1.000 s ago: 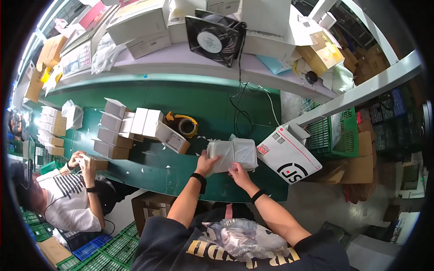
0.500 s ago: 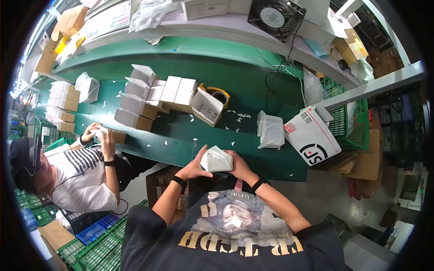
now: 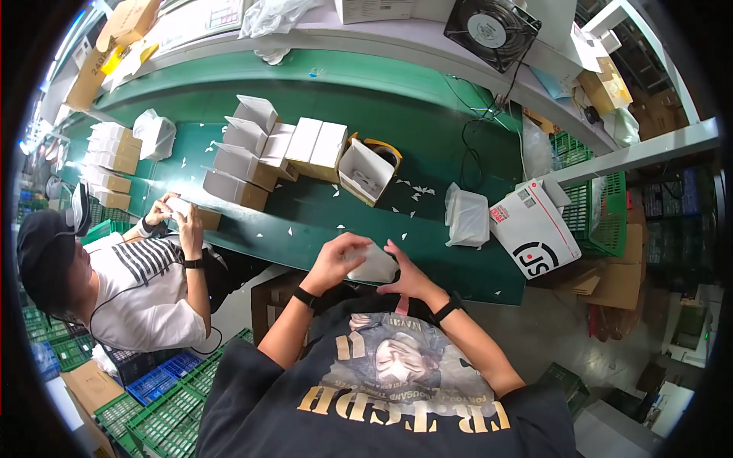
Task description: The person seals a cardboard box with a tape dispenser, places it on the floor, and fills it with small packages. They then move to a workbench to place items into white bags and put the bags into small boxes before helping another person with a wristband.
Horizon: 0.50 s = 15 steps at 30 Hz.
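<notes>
A small white wrapped package (image 3: 372, 266) is between my two hands at the near edge of the green table (image 3: 321, 233). My left hand (image 3: 336, 263) is closed on its left side, with bent fingers over the top of the wrapping. The fingers and thumb of my right hand (image 3: 414, 276) bracket the right end. The package's underside is hidden. Farther off stand an open white carton (image 3: 366, 169) and a roll of yellow tape (image 3: 391, 151). Another wrapped white package (image 3: 467, 217) lies to the right.
Open-flapped boxes (image 3: 237, 172) stand left of centre, beside closed white boxes (image 3: 317, 143). A co-worker (image 3: 145, 290) at the left holds a small white item. A printed white carton (image 3: 536, 227) lies at the table's right end. Green crates (image 3: 179, 412) are at lower left; a fan (image 3: 489, 32) sits on the shelf.
My left hand has lifted and curled its fingers over the package's top. My right fingers have spread wider around its end. The view has shifted slightly, moving the scene right.
</notes>
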### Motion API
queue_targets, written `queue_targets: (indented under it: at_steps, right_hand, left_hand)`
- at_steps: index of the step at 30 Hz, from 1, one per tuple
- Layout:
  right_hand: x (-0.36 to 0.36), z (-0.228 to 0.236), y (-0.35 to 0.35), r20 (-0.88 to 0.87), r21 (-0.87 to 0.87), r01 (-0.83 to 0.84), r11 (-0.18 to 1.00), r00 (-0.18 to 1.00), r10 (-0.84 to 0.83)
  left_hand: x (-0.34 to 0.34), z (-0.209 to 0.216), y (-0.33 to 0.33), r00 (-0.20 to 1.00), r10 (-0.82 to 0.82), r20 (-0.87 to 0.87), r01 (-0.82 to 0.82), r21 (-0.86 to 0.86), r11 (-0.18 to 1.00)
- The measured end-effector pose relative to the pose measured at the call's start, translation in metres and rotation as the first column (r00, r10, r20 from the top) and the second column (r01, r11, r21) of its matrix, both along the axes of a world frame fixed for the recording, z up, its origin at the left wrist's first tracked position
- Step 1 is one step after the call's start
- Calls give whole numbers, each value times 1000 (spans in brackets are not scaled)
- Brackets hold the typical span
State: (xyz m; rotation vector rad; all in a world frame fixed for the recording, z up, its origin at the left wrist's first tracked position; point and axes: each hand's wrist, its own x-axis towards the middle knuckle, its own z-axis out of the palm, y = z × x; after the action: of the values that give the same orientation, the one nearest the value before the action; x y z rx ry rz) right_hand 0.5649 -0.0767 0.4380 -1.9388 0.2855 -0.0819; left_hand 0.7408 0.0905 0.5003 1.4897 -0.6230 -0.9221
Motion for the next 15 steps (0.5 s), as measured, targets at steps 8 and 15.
queue_targets:
  at_steps: [8, 15]
  right_hand:
    - [23, 14, -14, -371, -10, -65, 998, 927, 56]
    - [12, 5, -8, -1, 129, 52, 990, 999, -52]
  left_hand:
    - [-4, 1, 5, 910, 318, 267, -276, -185, 943]
    - [-3, -30, 20, 975, -46, 218, 15, 142, 990]
